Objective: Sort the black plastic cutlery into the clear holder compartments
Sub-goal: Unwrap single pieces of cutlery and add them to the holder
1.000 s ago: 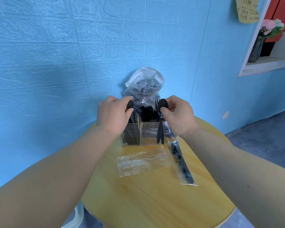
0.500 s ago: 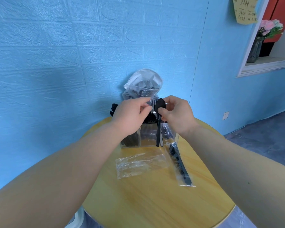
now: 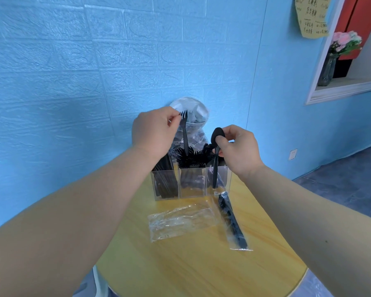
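Raised since before – left hand pinches slim fork (glossy black).

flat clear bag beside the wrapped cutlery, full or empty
Empty: the flat clear bag lies limp on the table, yellow wood showing through, nothing black inside.

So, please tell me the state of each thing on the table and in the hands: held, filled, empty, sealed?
left hand: pinches the fork
fork: upright, above the middle compartment
right hand: pinches the spoon
spoon: upright, at the right compartment
clear holder: standing, holding cutlery
flat clear bag: lying, looks empty
narrow bag: lying, holds black cutlery
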### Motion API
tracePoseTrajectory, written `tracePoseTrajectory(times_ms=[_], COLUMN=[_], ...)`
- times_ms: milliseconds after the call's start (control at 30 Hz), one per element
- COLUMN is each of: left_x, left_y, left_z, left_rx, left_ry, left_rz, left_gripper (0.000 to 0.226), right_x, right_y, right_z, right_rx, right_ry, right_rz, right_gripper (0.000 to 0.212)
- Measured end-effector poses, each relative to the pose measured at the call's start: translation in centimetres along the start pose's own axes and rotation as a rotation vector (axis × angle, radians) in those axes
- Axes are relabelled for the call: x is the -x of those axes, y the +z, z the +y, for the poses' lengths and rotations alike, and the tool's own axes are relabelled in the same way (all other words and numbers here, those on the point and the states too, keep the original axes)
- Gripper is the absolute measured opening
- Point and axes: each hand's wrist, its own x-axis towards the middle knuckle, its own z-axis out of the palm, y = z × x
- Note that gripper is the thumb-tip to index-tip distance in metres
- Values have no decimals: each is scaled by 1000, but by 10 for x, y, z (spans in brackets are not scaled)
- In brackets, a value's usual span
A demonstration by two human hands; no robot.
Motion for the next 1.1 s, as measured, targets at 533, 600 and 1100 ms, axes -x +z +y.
tracePoseTrajectory(times_ms=[533,600,1100], left_x=[27,29,38], left_y=[61,63,92], left_z=[-18,-5,-5], left_rx=[-609,-478,-308], left_ry=[266,327,334], left_rz=[-468,-422,-520], left_gripper=[32,39,40], right_x=[-13,-22,-51], right_y=[-30,-38,-30], right_z=[17,12,16], right_rx=[158,172,414], right_ry=[-189,-256,-472], right_rz=[185,268,199], right_gripper=[17,14,13])
